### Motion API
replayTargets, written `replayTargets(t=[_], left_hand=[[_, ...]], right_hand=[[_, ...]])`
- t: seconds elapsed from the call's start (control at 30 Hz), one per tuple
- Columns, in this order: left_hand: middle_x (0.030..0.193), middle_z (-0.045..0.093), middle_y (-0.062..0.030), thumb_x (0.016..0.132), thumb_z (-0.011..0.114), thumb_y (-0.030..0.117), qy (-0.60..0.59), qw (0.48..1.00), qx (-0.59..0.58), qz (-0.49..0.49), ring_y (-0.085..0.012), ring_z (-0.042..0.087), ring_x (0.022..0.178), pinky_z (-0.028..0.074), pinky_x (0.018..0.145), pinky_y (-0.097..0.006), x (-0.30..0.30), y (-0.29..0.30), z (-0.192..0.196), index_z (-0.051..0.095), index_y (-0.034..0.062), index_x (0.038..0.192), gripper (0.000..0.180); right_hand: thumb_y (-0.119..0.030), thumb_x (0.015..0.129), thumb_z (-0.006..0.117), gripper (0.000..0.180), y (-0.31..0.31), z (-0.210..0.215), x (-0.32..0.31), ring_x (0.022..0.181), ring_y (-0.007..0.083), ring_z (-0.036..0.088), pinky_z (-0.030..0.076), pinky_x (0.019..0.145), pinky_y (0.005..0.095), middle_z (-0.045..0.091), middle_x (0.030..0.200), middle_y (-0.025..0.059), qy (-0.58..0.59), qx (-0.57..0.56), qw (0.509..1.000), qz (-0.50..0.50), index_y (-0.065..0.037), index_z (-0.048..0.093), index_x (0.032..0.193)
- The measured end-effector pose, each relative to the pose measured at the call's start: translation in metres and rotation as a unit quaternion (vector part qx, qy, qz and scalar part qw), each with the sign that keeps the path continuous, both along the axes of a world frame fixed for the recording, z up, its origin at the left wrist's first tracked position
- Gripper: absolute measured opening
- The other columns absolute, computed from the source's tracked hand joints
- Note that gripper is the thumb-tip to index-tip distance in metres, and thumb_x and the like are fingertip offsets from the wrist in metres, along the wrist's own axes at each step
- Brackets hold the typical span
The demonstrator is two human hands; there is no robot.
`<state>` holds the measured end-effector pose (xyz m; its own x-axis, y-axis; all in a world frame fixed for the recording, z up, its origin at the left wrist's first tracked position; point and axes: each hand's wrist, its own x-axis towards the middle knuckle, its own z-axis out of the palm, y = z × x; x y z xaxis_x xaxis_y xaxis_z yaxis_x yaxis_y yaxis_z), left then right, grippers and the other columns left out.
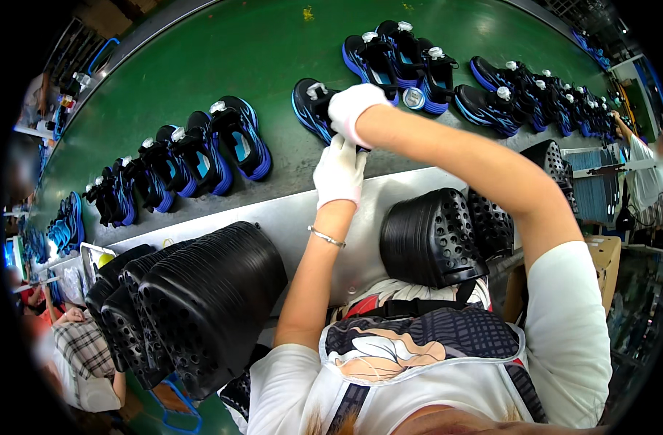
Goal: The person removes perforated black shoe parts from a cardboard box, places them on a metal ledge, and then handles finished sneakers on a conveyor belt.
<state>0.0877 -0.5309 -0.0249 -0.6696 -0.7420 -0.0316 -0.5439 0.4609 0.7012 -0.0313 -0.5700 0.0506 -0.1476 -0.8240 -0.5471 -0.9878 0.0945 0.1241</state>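
Note:
A black and blue sports shoe (311,109) rests on the green work surface in front of me, its toe pointing away and a whitish clear piece on its upper. My left hand (339,174), in a white glove, reaches up to the heel with its fingers closed against it. Curled over the shoe's opening is my right hand (357,110), also gloved; the arm comes across from the right. Its fingertips are hidden, and so is whatever they grip. A round silvery disc-shaped item (413,98) lies to the right, by a group of similar shoes (379,61).
Rows of matching shoes (237,138) stand at left and more shoes (491,109) at right. Stacks of black perforated plastic shells (208,304) flank me, with another stack (433,235) at right. A metal ledge (375,217) runs along the near edge. Other people (640,167) work at both sides.

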Motion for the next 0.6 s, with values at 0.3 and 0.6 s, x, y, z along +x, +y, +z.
replayTargets(t=[0.3, 0.6], left_hand=[[0.1, 0.069, -0.0171, 0.081, 0.066, 0.04, -0.147, 0.982, 0.113, -0.037, -0.0364, 0.065, 0.094, 0.052, 0.082, -0.043, -0.024, -0.035, -0.006, 0.071, 0.0093, 0.098, 0.036], [0.099, 0.07, -0.017, 0.083, 0.067, 0.037, -0.185, 0.975, 0.116, -0.033, -0.0353, 0.066, 0.094, 0.054, 0.081, -0.043, -0.022, -0.032, -0.009, 0.071, 0.0087, 0.099, 0.033]], right_hand=[[-0.016, 0.085, 0.059, 0.025, -0.017, 0.003, 0.008, 0.096, 0.0291, 0.069, 0.055, 0.081, 0.0382, 0.071, 0.104, 0.0132, 0.017, 0.026, 0.999, -0.014, -0.007, 0.071, 0.105], [-0.019, 0.092, 0.051, 0.026, -0.026, -0.047, 0.005, 0.092, 0.0276, 0.071, 0.055, 0.077, 0.0401, 0.071, 0.104, 0.0123, -0.011, -0.074, 0.996, -0.054, -0.007, 0.071, 0.104]])
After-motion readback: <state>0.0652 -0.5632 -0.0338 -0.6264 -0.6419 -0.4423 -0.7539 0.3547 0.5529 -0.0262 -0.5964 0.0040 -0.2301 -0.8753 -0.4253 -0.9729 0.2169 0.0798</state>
